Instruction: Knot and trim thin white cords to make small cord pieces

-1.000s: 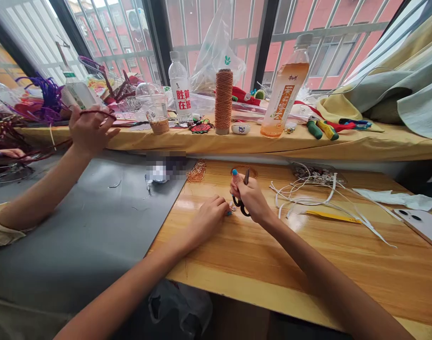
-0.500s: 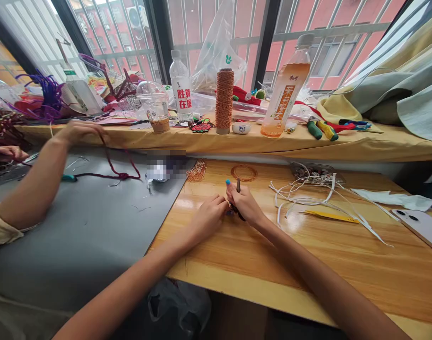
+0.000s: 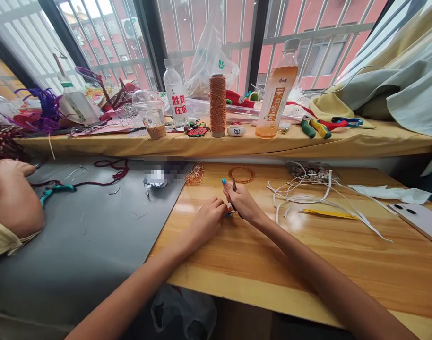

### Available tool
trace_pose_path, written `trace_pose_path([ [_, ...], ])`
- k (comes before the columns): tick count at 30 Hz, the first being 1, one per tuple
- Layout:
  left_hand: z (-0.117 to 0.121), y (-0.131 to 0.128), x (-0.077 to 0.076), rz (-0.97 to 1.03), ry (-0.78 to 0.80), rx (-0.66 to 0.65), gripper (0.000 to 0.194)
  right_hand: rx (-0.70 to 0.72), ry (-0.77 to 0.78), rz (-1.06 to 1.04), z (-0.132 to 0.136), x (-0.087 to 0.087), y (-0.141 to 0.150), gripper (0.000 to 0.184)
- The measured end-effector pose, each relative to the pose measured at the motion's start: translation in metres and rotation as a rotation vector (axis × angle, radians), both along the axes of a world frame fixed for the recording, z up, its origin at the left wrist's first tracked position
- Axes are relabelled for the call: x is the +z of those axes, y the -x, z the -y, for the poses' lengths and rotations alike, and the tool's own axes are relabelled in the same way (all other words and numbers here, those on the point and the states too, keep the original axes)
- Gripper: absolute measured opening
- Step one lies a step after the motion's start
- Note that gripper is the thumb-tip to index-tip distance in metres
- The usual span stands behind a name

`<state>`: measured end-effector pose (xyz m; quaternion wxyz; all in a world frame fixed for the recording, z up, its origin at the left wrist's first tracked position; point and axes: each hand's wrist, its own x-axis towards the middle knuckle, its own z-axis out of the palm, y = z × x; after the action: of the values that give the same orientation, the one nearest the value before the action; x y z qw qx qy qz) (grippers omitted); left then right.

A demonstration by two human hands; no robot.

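Note:
Over the wooden table, my right hand [image 3: 247,202] is closed around a slim black tool [image 3: 234,184]. One end sticks up beside my thumb with its blue nail; whether it is a pair of tweezers I cannot tell. My left hand [image 3: 209,218] meets it from the left, fingers pinched on something small and mostly hidden. A little whitish and blue bit [image 3: 231,210] shows between the two hands. A coil of copper wire [image 3: 241,174] lies just beyond them, and a heap of short copper wire pieces [image 3: 195,174] is to its left.
White cords [image 3: 301,200], yellow tweezers [image 3: 329,214], a bead box [image 3: 313,172] and a phone [image 3: 419,221] lie at right. A thread spool [image 3: 218,106] and a tea bottle [image 3: 277,94] stand on the ledge. At left, a co-worker's hand [image 3: 13,169] is near teal-handled pliers [image 3: 56,191].
The co-worker's raised hand has dropped to the far left, and the dark red cord now lies lower on the grey mat. My hands stay together; the view has shifted slightly.

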<state>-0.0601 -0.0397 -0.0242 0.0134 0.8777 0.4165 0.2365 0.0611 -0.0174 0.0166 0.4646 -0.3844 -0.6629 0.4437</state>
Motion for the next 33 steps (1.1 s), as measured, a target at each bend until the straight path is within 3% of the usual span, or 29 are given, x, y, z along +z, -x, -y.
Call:
trace_pose_path([
  [23,0.0011,-0.0004,0.0018,-0.007,0.023,0.0,0.019,0.012,0.004,0.043,-0.0074,-0.0058,-0.0035,0.045],
  [33,0.0007,-0.0001,0.0004,-0.026,0.01,0.009,0.018,0.02,0.017,-0.067,-0.0093,-0.0017,-0.0096,0.046],
])
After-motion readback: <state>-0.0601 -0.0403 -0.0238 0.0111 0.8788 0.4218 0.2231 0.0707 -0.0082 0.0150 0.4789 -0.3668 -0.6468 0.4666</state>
